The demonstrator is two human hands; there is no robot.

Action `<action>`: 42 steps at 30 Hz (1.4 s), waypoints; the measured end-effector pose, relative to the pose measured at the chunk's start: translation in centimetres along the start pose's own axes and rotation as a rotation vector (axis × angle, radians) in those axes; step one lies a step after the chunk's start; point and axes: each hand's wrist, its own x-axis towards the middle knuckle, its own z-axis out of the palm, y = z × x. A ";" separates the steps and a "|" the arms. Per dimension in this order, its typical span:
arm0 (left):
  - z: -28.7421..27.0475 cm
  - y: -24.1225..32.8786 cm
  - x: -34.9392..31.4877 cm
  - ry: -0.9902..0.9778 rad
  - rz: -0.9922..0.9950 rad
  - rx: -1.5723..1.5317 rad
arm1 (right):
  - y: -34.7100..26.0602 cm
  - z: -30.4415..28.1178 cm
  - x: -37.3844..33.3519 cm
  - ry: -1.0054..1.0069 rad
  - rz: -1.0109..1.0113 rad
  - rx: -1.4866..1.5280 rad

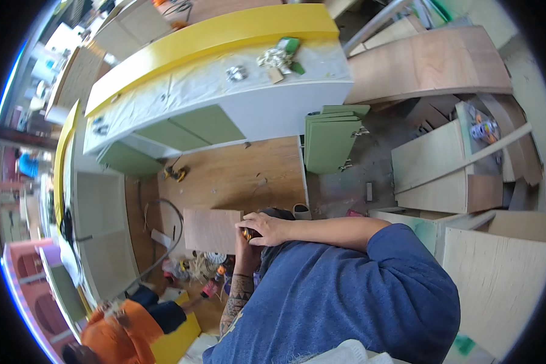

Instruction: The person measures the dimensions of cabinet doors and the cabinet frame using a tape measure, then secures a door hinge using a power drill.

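Right hand (273, 229) curled around small black-and-yellow object (249, 233), exact kind unclear, at right edge of plywood panel (210, 231). Left hand (242, 241) close against it, partly hidden, can't tell its grip. Yellow-and-black cordless drill (176, 173) lies beyond on wood-look floor (236, 173).

A flat brown plywood panel (211, 232) sits just left of my left hand (242, 246) and my right hand (273, 230). Beyond it, a yellow-and-black power drill (176, 174) lies on the brown wood-grain floor (249, 170), before the long white cabinet with green doors (285, 103), whose top bears a crumpled pale wad (276, 59). Rectangular green panels (330, 142) stand stacked to my right front, a boxy pale plywood cabinet (429, 161) farther right
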 end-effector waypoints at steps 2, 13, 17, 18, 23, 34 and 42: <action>-1.0 2.5 2.3 -0.120 -0.112 0.334 | 1.0 0.4 0.6 0.158 0.149 0.260; 15.8 6.5 16.2 -0.776 0.750 1.560 | 11.1 -7.7 0.8 0.898 0.665 1.003; 17.9 8.6 19.6 -0.913 0.615 1.821 | 10.4 -9.6 1.6 1.081 0.875 1.352; 18.4 8.5 20.2 -0.973 0.673 1.762 | 11.0 -9.7 0.6 0.991 0.947 1.200; 19.5 8.7 23.1 -1.185 0.530 1.808 | 14.3 -8.9 -2.3 0.893 0.964 0.966; 12.7 9.6 43.4 -0.591 0.378 2.033 | 28.4 -8.8 -17.2 1.616 1.023 1.143; 18.9 -2.2 53.9 -0.398 0.571 2.024 | 22.8 9.8 -7.6 0.240 1.783 0.597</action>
